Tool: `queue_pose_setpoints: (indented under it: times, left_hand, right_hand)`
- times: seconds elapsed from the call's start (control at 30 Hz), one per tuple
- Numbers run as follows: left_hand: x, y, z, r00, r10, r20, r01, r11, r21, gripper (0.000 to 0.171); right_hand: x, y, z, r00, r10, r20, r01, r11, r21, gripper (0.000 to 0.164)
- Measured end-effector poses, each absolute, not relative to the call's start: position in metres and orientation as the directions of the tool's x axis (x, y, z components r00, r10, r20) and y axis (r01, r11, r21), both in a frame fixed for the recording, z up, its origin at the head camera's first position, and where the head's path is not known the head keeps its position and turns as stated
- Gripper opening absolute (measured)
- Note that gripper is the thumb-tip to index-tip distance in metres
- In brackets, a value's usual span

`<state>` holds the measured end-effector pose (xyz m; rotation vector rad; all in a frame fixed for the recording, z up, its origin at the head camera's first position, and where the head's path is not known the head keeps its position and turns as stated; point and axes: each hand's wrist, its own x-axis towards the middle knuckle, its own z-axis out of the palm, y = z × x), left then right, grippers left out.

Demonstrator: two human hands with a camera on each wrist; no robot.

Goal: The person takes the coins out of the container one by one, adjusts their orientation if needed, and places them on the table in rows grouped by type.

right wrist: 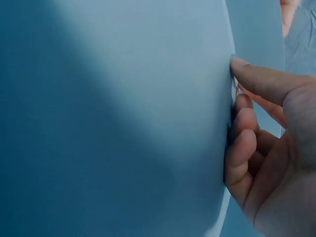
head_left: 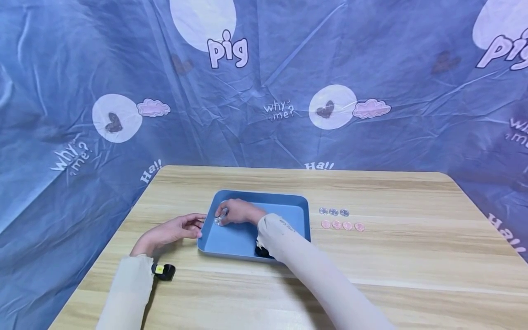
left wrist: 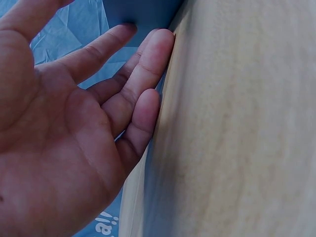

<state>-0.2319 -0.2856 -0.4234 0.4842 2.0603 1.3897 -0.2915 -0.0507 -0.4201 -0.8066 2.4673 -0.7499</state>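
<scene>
From here, R hand's grip pinches a round, silver, metal-look disc (prob. light, stiff, slick; best taken by edge) in the blue rectangular tray, L hand relaxed alongside.

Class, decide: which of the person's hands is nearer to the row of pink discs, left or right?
Right. The right hand is inside the blue tray, left of the pink discs; the left hand is farther left, at the tray's outer left side.
</scene>
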Motion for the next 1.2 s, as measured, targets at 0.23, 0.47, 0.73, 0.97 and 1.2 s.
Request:
queue_pose_setpoints:
  times: [0.23, 0.47, 0.73, 0.97, 1.2]
  left_hand:
    - [-0.2325, -0.2851, -0.424, -0.757, 0.594, -0.271, -0.019, 0.394, 0.919, 0.071]
    - [-0.2314, -0.2848, -0.4237, -0.761, 0.591, -0.269, -0.019, 0.395, 0.919, 0.072]
    - [-0.2287, -0.2836, -0.4226, -0.766, 0.587, -0.262, -0.009, 0.398, 0.917, 0.07]
    - [-0.2294, -0.2831, -0.4229, -0.768, 0.583, -0.263, -0.004, 0.407, 0.913, 0.068]
    - [-0.2307, -0.2844, -0.4229, -0.764, 0.591, -0.259, -0.003, 0.398, 0.917, 0.069]
  right_hand:
    - [-0.2875, -0.0524, -0.417, -0.747, -0.63, -0.214, -0.43, 0.703, -0.566, 0.01]
    - [-0.2862, -0.0517, -0.4132, -0.726, -0.642, -0.247, -0.431, 0.704, -0.564, 0.009]
    - [-0.2877, -0.0509, -0.4117, -0.674, -0.677, -0.296, -0.467, 0.701, -0.54, 0.007]
    - [-0.2877, -0.0489, -0.4128, -0.658, -0.692, -0.298, -0.459, 0.682, -0.569, 0.009]
    - [-0.2847, -0.0467, -0.4131, -0.643, -0.727, -0.242, -0.507, 0.64, -0.578, 0.013]
